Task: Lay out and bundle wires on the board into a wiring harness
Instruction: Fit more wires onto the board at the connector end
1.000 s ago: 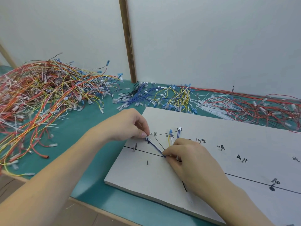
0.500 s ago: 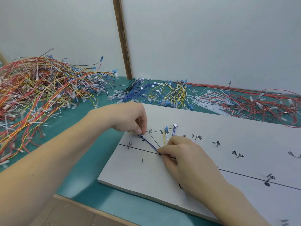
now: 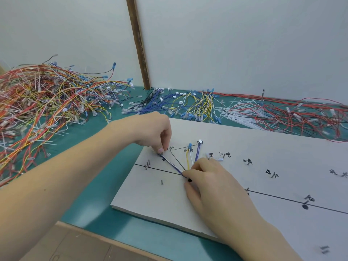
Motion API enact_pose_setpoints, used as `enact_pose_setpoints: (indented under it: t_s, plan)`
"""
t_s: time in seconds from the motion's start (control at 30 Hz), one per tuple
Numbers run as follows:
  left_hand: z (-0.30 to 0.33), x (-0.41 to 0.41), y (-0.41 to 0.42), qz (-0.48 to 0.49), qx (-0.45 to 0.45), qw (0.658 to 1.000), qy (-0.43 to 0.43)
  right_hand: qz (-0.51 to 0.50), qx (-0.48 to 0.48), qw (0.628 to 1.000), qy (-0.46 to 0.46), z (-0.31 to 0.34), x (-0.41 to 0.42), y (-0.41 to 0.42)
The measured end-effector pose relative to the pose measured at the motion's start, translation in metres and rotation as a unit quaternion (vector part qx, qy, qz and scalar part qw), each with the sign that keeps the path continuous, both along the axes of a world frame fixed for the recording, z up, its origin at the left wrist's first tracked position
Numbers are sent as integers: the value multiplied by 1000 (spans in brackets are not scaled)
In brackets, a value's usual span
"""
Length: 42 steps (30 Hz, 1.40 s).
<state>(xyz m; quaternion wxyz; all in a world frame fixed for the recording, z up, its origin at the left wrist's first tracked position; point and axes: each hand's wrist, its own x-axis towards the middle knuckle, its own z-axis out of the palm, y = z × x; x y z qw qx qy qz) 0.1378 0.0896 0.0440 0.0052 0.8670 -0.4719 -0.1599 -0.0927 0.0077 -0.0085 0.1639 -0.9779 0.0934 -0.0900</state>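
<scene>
From the head view, a blue-and-white wire (image 3: 172, 164) lies slantwise on the board (image 3: 244, 147), its long axis running from upper left down to lower right. The left hand (image 3: 154, 132) pinches its upper end; the right hand (image 3: 211, 183) pinches the lower end at the junction, both equally near.

— Where's the left hand (image 3: 150, 132)?
— Just left of the right hand (image 3: 211, 183), fingertips pinched, pointing down.
— And the right?
— Knuckles up, fingers curled, thumb tucked beneath.
</scene>
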Motion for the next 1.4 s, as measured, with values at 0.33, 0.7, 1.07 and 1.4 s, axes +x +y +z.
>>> enact_pose_setpoints:
  t_s: [0.33, 0.7, 1.07, 1.4]
  plan:
    - [-1, 4, 4, -29, -11, 1000, 3, -116, -133, 984, 24, -8, -4, 42]
    - [-9, -8, 19, -6, -93, 996, 5, -144, -155, 976, -47, -19, -29, 62]
    - [-20, -45, 44, -3, -249, 968, -44, -21, -71, 942, -328, -53, -68, 70]
    - [-42, -67, 31, -39, -334, 942, -7, -50, 23, 909, -413, -37, -82, 26]
